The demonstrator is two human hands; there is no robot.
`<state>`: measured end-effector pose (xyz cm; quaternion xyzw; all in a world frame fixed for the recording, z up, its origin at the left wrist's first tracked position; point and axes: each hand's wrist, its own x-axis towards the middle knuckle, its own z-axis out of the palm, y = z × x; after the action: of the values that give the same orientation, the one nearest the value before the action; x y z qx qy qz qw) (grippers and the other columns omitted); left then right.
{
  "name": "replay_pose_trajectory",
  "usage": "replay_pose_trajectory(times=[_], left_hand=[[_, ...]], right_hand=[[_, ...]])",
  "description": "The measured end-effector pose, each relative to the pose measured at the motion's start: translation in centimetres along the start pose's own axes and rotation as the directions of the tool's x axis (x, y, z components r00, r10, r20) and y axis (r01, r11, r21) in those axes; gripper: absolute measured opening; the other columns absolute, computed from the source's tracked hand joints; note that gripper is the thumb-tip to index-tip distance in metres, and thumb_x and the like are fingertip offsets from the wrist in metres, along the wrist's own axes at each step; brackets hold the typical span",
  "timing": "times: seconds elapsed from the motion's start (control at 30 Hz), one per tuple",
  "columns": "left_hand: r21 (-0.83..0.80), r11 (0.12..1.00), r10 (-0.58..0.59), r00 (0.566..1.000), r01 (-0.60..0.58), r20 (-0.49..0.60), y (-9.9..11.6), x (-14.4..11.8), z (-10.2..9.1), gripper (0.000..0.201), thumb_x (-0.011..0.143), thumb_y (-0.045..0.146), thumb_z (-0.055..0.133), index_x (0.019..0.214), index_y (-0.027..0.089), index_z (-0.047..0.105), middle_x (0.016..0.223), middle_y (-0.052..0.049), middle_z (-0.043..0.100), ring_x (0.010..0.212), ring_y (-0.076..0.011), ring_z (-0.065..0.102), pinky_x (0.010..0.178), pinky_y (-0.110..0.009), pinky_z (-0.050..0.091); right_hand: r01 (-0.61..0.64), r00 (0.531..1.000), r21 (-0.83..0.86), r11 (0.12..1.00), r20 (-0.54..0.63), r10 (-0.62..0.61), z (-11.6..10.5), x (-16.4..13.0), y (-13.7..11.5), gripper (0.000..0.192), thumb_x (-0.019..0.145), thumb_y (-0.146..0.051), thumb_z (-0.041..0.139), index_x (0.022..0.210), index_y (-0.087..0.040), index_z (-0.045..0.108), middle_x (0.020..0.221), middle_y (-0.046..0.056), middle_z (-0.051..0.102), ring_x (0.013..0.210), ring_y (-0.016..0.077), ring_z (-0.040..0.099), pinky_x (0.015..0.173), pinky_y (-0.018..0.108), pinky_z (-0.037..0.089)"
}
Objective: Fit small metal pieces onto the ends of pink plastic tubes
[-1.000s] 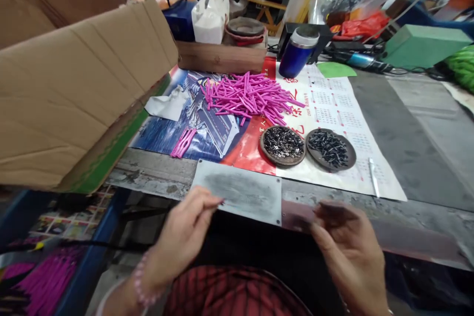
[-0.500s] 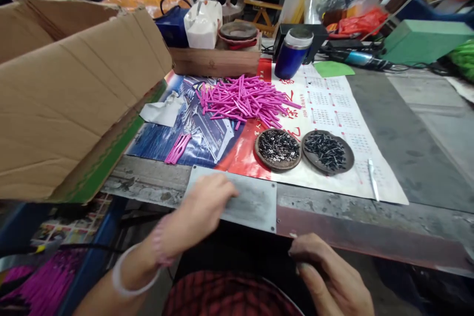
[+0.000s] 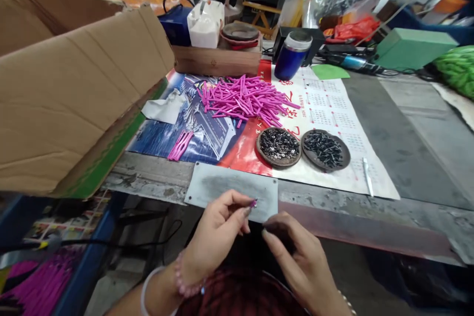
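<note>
Left hand (image 3: 217, 229) pinches a small pink piece (image 3: 253, 203) between thumb and fingertip, tip poking out toward the right hand (image 3: 296, 256). Right hand sits just beside it, fingers curled; whether it grips anything, can't tell. Both hover over the near edge of the bench (image 3: 370, 202), at the grey metal plate (image 3: 225, 187). Pink stick pile (image 3: 246, 98) lies well beyond the hands, the two dishes of dark screws (image 3: 278, 145) nearer, ahead-right.

**Small assembly workshop**

Worn metal bench (image 3: 407, 138) w/ heap of pink tubes (image 3: 246, 98), two dishes of small black screws (image 3: 278, 145) & hardware (image 3: 326, 149). Cardboard box (image 3: 74, 84), bagged parts, cables & tools at back. Cluttered workspace, not a home.
</note>
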<state>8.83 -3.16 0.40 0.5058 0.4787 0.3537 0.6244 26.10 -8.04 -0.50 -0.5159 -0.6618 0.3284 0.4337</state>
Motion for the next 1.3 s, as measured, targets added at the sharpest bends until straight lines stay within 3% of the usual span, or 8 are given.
replay_pose_trajectory(times=[0.13,0.3,0.5,0.7,0.9,1.07,1.13,1.3], left_hand=[[-0.304,0.946,-0.128,0.991,0.109,-0.041,-0.6,-2.0,0.5,0.016,0.091,0.03,0.068,0.098,0.016,0.068,0.065,0.003,0.06,0.058,-0.0103,0.055,0.054,-0.019,0.045],[-0.401,0.912,-0.124,0.99,0.085,-0.073,-1.3,-3.2,1.9,0.015,0.091,0.03,0.071,0.098,0.017,0.067,0.071,0.003,0.062,0.06,-0.0081,0.054,0.055,-0.015,0.045],[-0.352,0.936,-0.055,0.995,0.021,-0.088,-2.2,-4.1,3.1,0.021,0.097,0.039,0.065,0.104,0.02,0.066,0.079,0.002,0.064,0.053,-0.0064,0.049,0.051,-0.016,0.044],[-0.21,0.959,0.146,0.965,-0.192,-0.218,-2.8,-4.9,4.6,0.02,0.102,0.037,0.057,0.106,0.022,0.07,0.102,-0.006,0.073,0.093,-0.0191,0.068,0.09,-0.031,0.055],[-0.239,0.958,0.103,0.968,-0.158,-0.228,-3.9,-5.1,5.3,0.019,0.101,0.037,0.058,0.106,0.022,0.069,0.099,-0.005,0.073,0.089,-0.0184,0.069,0.084,-0.029,0.058],[-0.211,0.961,0.11,0.949,-0.177,-0.294,-3.5,-5.1,5.1,0.024,0.098,0.043,0.062,0.099,0.02,0.07,0.093,-0.005,0.073,0.085,-0.0183,0.07,0.081,-0.028,0.058],[-0.203,0.965,0.101,0.95,-0.166,-0.295,-3.4,-5.1,5.1,0.026,0.097,0.045,0.063,0.097,0.02,0.07,0.09,-0.004,0.072,0.081,-0.0175,0.069,0.079,-0.027,0.058],[-0.175,0.977,0.06,0.946,-0.121,-0.32,-3.8,-5.1,5.2,0.023,0.096,0.042,0.065,0.095,0.02,0.07,0.088,-0.004,0.072,0.078,-0.0166,0.067,0.077,-0.026,0.056]], right_hand=[[0.012,1.0,-0.04,0.999,-0.027,-0.014,1.0,0.0,0.3,0.004,0.098,-0.019,0.059,0.099,-0.021,0.063,0.085,0.001,0.067,0.074,0.0138,0.067,0.068,0.021,0.054],[0.059,0.997,-0.027,0.998,-0.04,-0.06,1.5,0.5,-0.1,0.005,0.098,-0.019,0.06,0.1,-0.021,0.065,0.085,0.001,0.07,0.076,0.0137,0.069,0.069,0.021,0.054],[0.02,0.996,-0.045,0.999,-0.085,-0.024,1.9,0.5,-1.0,0.011,0.099,-0.019,0.055,0.09,-0.02,0.061,0.078,0.001,0.067,0.067,0.014,0.066,0.063,0.023,0.052],[0.152,0.965,-0.196,0.969,-0.182,-0.188,2.6,0.3,-0.7,0.025,0.1,-0.02,0.052,0.075,-0.022,0.052,0.062,-0.003,0.054,0.049,0.011,0.051,0.048,0.023,0.038],[0.138,0.964,-0.231,0.963,-0.192,-0.184,2.7,0.5,-0.1,0.035,0.103,-0.018,0.044,0.068,-0.024,0.043,0.053,-0.006,0.045,0.042,0.01,0.044,0.043,0.024,0.032],[0.161,0.95,-0.14,0.977,-0.248,-0.192,2.7,0.3,0.1,0.006,0.099,-0.022,0.058,0.093,-0.023,0.055,0.071,-0.002,0.061,0.057,0.0127,0.062,0.054,0.022,0.051],[0.22,0.923,-0.11,0.969,-0.298,-0.243,3.1,0.1,0.4,0.016,0.095,-0.015,0.06,0.106,-0.025,0.053,0.078,-0.001,0.064,0.063,0.0142,0.064,0.06,0.025,0.055],[0.235,0.929,-0.092,0.968,-0.271,-0.252,3.6,-0.3,0.8,0.02,0.094,-0.008,0.053,0.104,-0.026,0.051,0.069,-0.003,0.059,0.053,0.0135,0.059,0.052,0.025,0.053]])
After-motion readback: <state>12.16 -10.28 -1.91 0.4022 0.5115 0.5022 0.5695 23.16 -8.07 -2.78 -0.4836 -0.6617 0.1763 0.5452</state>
